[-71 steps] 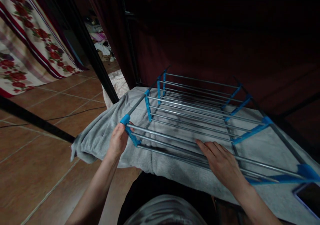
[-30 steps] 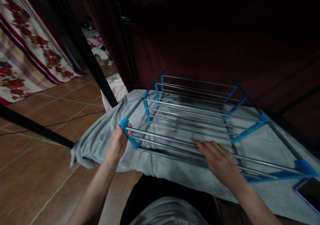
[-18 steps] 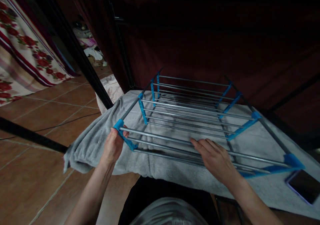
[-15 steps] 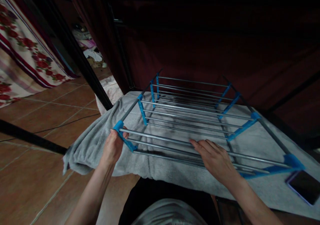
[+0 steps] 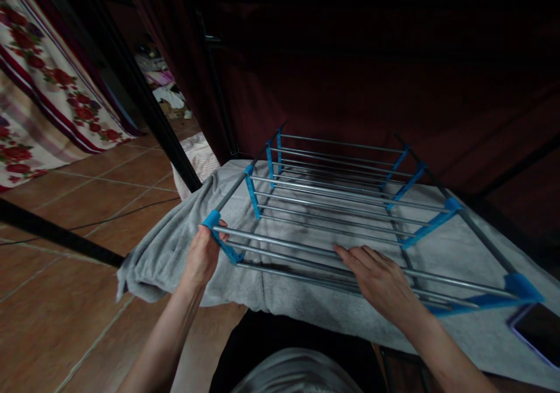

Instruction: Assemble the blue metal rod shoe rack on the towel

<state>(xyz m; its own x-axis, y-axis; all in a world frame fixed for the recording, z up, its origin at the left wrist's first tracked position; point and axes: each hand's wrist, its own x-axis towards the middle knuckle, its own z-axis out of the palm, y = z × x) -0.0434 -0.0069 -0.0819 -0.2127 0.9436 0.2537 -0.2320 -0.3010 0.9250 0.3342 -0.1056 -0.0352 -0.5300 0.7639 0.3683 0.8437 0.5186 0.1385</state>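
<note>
A metal rack point(image 5: 324, 192) with several grey tubes and blue plastic brackets lies on a grey blanket point(image 5: 175, 247). My left hand point(image 5: 205, 253) is wrapped round the blue bracket point(image 5: 212, 219) at the rack's near left corner, its thumb in front and fingertips showing behind. My right hand point(image 5: 376, 273) is closed over the near tubes, right of their middle, with the fingertips partly hidden. The near right blue bracket point(image 5: 520, 290) is untouched, beside a phone.
The dark phone point(image 5: 540, 330) lies on the blanket at the right edge. Black metal posts point(image 5: 149, 101) stand at left. Behind the rack hangs a dark red cloth point(image 5: 332, 95). A flowered cloth point(image 5: 65, 90) hangs at far left, above a tiled floor point(image 5: 52, 299) with a thin cable.
The whole view has shifted slightly, so the rack and surroundings appear a little further right. Both hands keep their places on the rack.
</note>
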